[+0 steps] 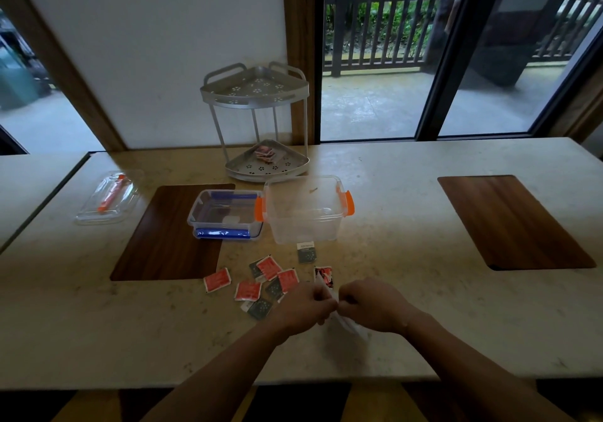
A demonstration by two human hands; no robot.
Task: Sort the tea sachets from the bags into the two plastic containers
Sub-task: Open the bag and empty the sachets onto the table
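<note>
Both hands — left hand, right hand — pinching a clear bag with curled fingers, likely to open it; sachets loose on the desk; containers waiting.

Both hands hide most of the clear bag; sachet print unreadable.

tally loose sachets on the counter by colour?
Red sachets: 4
Dark sachets: 4
Red-and-black patterned sachet: 1
Total: 9
Left hand and right hand pinch a clear bag; its contents not counted.
</note>
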